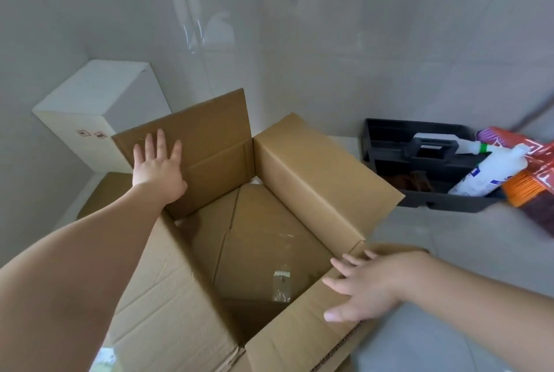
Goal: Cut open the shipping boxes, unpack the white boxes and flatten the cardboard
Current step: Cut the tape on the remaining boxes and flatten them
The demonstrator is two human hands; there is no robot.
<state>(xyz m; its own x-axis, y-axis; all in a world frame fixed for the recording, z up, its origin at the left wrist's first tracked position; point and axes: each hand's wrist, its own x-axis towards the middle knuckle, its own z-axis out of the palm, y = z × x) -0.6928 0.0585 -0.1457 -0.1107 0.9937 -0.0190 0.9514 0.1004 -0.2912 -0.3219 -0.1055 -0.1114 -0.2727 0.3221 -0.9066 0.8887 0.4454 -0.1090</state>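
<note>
1. The large brown corrugated cardboard shipping box (263,239) stands open on the floor in the middle of the view, its four flaps up or splayed. Inside I see only its folded bottom and a small clear plastic bag (281,286) of fittings.
2. The left hand (159,164) lies flat on the far upright flap, fingers straight and spread, holding nothing.
3. The right hand (364,287) presses the near right flap, fingers extended and slightly fanned, gripping nothing.
4. A tall white rectangular box (99,110) stands well behind the left flap, in the wall corner; it looks already unpacked.
5. Risk, as I judge it: flattening now could trap the small bag inside, and a taped bottom may resist, so the box could skid or buckle on the smooth floor.
6. A black plastic caddy (419,161) near the right wall holds a white spray bottle (491,170); orange and purple brushes (527,182) lie beside it.
7. The floor (449,251) is pale grey tile, and the glossy pale wall (329,26) is tiled too.
</note>
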